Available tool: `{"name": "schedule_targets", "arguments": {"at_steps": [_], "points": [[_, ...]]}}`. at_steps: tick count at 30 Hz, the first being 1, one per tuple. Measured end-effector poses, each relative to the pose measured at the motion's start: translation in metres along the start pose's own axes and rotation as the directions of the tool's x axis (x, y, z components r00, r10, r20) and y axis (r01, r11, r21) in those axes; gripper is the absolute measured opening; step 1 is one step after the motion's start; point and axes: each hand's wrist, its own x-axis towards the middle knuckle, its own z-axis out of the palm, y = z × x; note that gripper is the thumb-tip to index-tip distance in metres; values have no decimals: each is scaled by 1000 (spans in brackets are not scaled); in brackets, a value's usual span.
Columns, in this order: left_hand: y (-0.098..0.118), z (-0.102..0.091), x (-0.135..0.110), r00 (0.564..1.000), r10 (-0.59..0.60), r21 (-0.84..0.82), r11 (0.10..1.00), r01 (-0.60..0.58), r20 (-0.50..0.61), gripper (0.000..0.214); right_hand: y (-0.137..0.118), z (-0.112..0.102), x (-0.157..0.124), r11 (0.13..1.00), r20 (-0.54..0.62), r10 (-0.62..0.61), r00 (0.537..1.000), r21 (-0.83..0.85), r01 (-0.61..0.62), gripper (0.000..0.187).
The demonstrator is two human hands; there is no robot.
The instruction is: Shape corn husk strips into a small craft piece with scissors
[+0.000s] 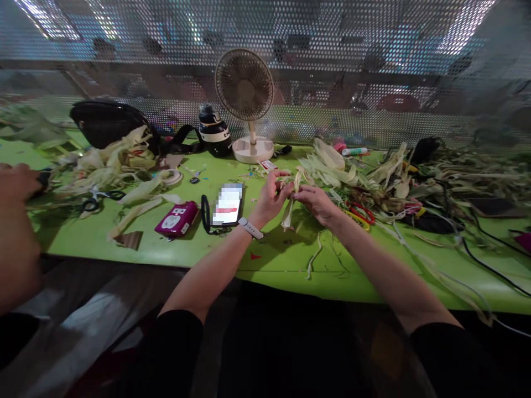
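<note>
Above the green table point(286, 257), both of my hands are pinched around a pale strip of corn husk point(289, 213) that hangs down between them. My left hand point(271, 198), with a white band on its wrist, grips the husk between thumb and fingers. From the right, my right hand point(318, 204) pinches the same piece near its top, fingertips almost touching those of the left. A heap of dry corn husks point(332, 166) lies just behind my hands. Thin loose strands point(315, 257) rest on the table in front of them.
Left of my hands lie a phone point(227, 205), a magenta power bank point(177, 219) and scissors point(99, 198). A fan point(245, 91), a bottle point(214, 132) and a black bag point(114, 124) stand behind. Cables point(468, 254) cross the right side. Another person's arm point(16, 237) reaches in at left.
</note>
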Motion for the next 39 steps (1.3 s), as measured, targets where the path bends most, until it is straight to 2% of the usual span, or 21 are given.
{"name": "schedule_targets", "arguments": {"at_steps": [3, 10, 17, 22, 25, 27, 28, 30, 32, 33, 35, 37, 39], "points": [[4, 1, -1, 1000, -28, 22, 999, 28, 1, 37, 0, 2, -1, 999, -36, -34, 999, -27, 33, 16], [6, 4, -2, 998, -15, 43, 999, 12, 61, 34, -1, 3, -2, 987, -101, -23, 995, -162, 6, 15], [3, 6, -6, 999, -46, -27, 999, 47, 14, 39, 2, 1, 1, 971, -198, 23, 980, -230, -69, 20], [2, 6, -4, 996, -71, -76, 995, 67, -47, 43, 3, 0, 0, 982, -194, 24, 981, -179, -59, 24], [-2, 3, 1, 985, -137, -161, 980, 119, -101, 43, 2, 0, 0, 992, -158, 51, 986, -107, -69, 23], [-3, 2, 4, 971, -209, -228, 957, 179, -117, 41, 0, -2, 1, 996, -156, 27, 987, -75, -39, 23], [-4, 1, 5, 964, -251, -249, 943, 221, -93, 41, -2, -3, 2, 997, -165, 1, 986, -70, -13, 24], [-2, 0, 5, 947, -317, -247, 915, 318, 46, 49, -3, -7, 4, 996, -203, -60, 977, -80, 45, 25], [1, 0, 4, 923, -325, -205, 908, 365, 204, 55, -4, -11, 6, 991, -235, -108, 966, -99, 87, 25], [2, 0, 4, 918, -311, -189, 913, 360, 246, 54, -4, -12, 7, 989, -251, -125, 960, -106, 101, 25], [5, 1, 3, 926, -285, -189, 923, 335, 249, 48, -4, -13, 8, 986, -247, -147, 958, -115, 121, 26], [5, 1, 4, 937, -281, -217, 921, 324, 210, 44, -3, -14, 7, 977, -186, -172, 967, -157, 144, 29], [5, 1, 4, 942, -285, -243, 915, 322, 176, 43, -3, -15, 7, 943, -130, -227, 965, -277, 184, 33]]}}
